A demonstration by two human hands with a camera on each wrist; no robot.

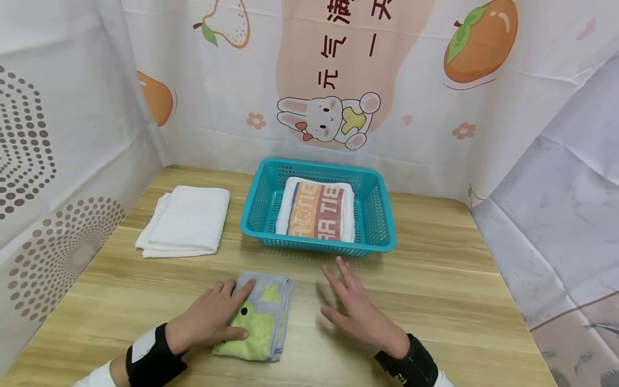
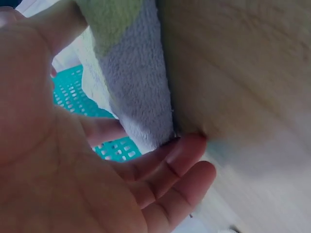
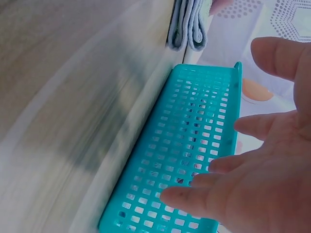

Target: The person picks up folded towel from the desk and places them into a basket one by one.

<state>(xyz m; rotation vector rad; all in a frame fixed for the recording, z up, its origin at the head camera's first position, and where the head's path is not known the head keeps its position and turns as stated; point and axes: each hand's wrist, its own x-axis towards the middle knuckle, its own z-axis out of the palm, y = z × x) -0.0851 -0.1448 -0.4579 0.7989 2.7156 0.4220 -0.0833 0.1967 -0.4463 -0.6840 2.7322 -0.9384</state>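
A folded grey towel [image 1: 261, 317] with a yellow-green pattern and a dark dot lies on the table. My left hand [image 1: 213, 314] rests on its left side, thumb and index finger spread over the cloth. In the left wrist view, fingers [image 2: 187, 145] of that hand touch the table beside the towel's edge [image 2: 141, 82]. To the right of the towel, my right hand [image 1: 360, 314] hovers with fingers spread, holding nothing. The teal basket [image 1: 319, 245] stands beyond both hands. Inside it lies a folded white towel [image 1: 316, 209] with an orange and red lettered panel.
Folded white towels [image 1: 191, 220] lie at the back left of the wooden table [image 1: 435, 279]. A printed curtain [image 1: 425, 150] hangs behind the basket, and more cloth closes off both sides.
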